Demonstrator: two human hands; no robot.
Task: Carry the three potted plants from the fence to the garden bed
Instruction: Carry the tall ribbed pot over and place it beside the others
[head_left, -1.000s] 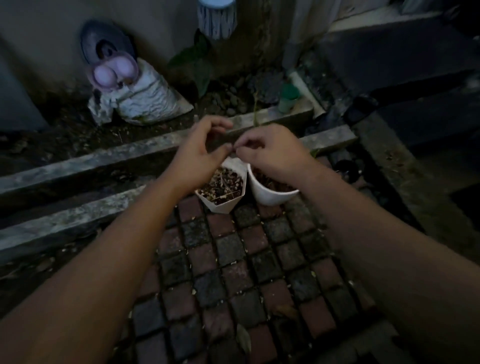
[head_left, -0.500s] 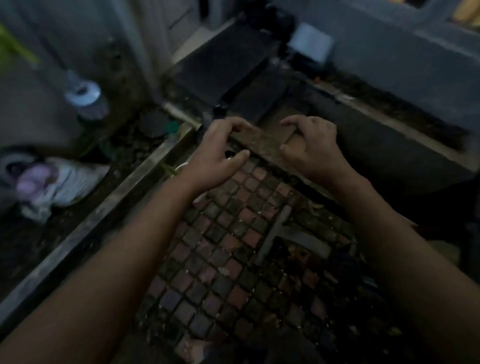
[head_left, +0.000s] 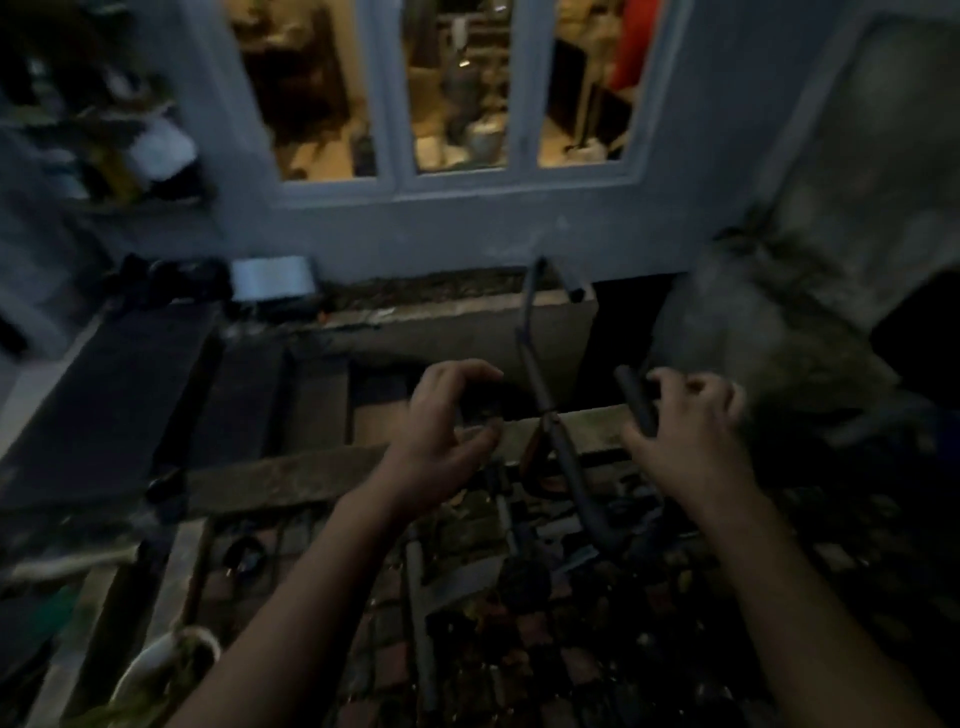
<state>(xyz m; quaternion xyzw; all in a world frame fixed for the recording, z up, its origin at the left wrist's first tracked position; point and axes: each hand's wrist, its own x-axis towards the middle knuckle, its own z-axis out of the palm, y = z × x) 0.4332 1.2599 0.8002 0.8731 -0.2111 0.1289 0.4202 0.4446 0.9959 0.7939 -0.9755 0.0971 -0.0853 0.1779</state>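
Both hands empty, out in front over the brick paving

The left hand (head_left: 441, 426) and right hand (head_left: 685, 441) are loosely curled and hold nothing. One white pot (head_left: 156, 662) with greenery sits at the lower left by a concrete curb (head_left: 280, 475). The light is dim and pipes (head_left: 421, 613) litter the bricks — a trip could follow — and other pots aren't visible.

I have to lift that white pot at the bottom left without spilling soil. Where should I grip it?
Grip the white pot by its rim with the left hand, coming from above: it sits tilted at the frame edge, with only the rim and upper wall showing.
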